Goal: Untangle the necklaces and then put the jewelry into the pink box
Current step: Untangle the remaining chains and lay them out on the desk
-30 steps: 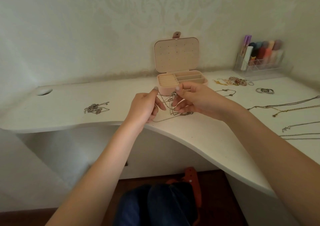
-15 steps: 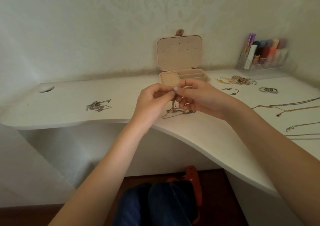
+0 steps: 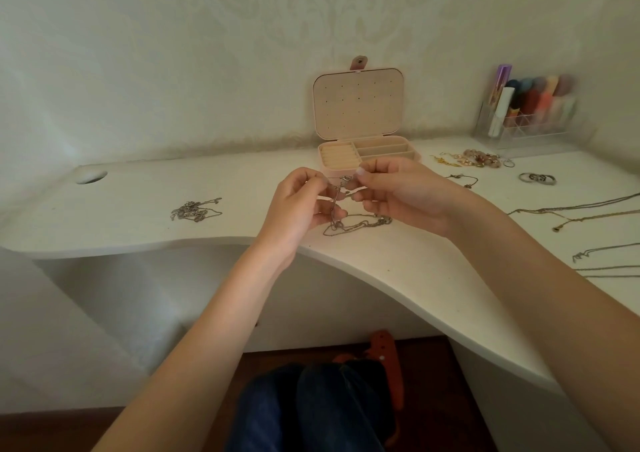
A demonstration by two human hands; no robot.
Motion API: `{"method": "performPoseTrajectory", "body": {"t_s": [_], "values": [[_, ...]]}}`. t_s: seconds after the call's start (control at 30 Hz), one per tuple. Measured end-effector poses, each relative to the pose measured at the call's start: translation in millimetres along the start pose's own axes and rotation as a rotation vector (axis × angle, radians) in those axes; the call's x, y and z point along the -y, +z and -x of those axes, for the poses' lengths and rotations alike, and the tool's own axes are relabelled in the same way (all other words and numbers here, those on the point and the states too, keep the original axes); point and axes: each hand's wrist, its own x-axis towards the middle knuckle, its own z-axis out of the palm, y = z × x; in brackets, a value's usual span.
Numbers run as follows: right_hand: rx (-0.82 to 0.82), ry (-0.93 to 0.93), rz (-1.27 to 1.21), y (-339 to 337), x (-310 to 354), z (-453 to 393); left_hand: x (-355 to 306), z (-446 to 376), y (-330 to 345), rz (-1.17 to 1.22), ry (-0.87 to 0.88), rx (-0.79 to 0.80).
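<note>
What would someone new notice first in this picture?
Two hands at the centre: the left hand and right hand pinch a tangled necklace that trails onto the white desk. Just behind stands the open pink box, with more chains spread to the right.

Both bare forearms reach forward and converge, the left from lower left, the right from the lower right edge of view. The left hand has its back turned toward the camera, thumb and forefinger pinched together at the top, the other fingers curled beneath them. The right hand sits just beside it at the same height — palm turned inward toward the left hand, its thumb and forefinger also pinched, remaining fingers bent and stacked below. The fingertips of the two hands face each other, a narrow gap between them. Both wrists are raised, slightly bent. Dark-trousered knees show low between the forearms.
</note>
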Motion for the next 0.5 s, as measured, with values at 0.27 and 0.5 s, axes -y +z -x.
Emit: {"method": "performPoseTrajectory", "body": {"t_s": [0.27,0.5], "values": [[-0.054,-0.059,-0.049,4.3,-1.2,0.2,6.0,0.3,2.1,-0.044,-0.001,-0.024],[-0.179,-0.083,-0.064,7.8,-2.8,-1.6,8.2,0.0,2.9,-0.093,0.008,-0.025]]}}
